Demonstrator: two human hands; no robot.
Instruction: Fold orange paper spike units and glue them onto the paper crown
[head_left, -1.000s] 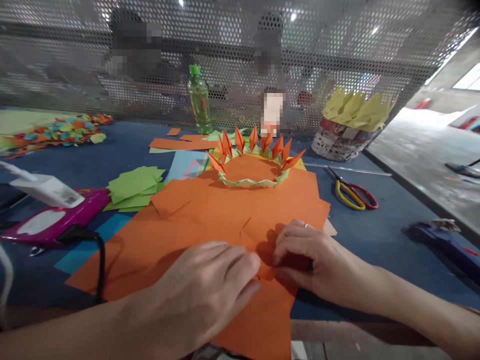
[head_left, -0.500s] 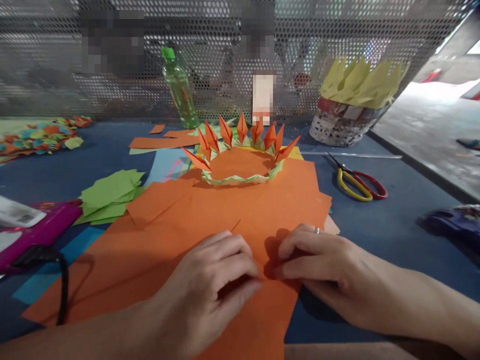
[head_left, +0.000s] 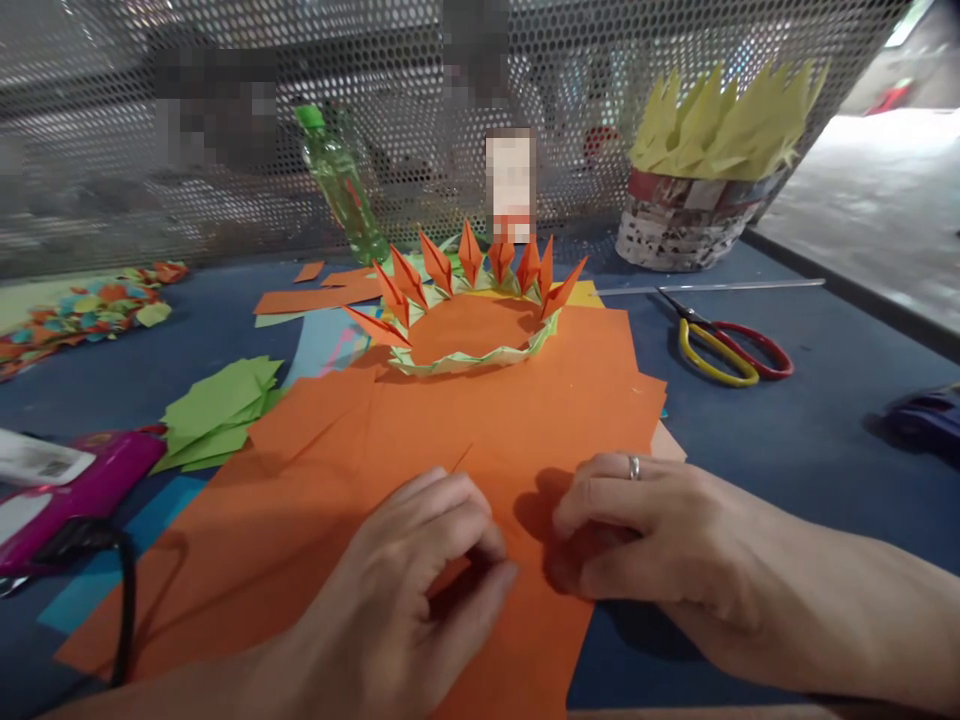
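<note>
My left hand [head_left: 420, 590] and my right hand [head_left: 645, 540] rest close together on a spread of orange paper sheets [head_left: 420, 450] at the near edge of the blue table [head_left: 787, 440]. Both hands have their fingers curled in a pinch on a small folded orange paper piece [head_left: 529, 545] between them. The piece is mostly hidden by the fingers. A ring shows on my right hand. Beyond the sheets stands a green paper ring topped with orange folded spikes [head_left: 469, 300].
Red and yellow scissors [head_left: 731, 345] and a long metal ruler [head_left: 712, 288] lie at the right. A woven basket with yellow folded paper [head_left: 705, 190], a green bottle [head_left: 341, 190], green paper squares [head_left: 217, 405], a pink device with a black cable [head_left: 67, 490] and a perforated metal screen [head_left: 225, 120] surround them.
My left fingers have curled from lying flat into a pinch. Both hands stayed on the small orange piece. The view shifted slightly, so the table items sit lower left.
</note>
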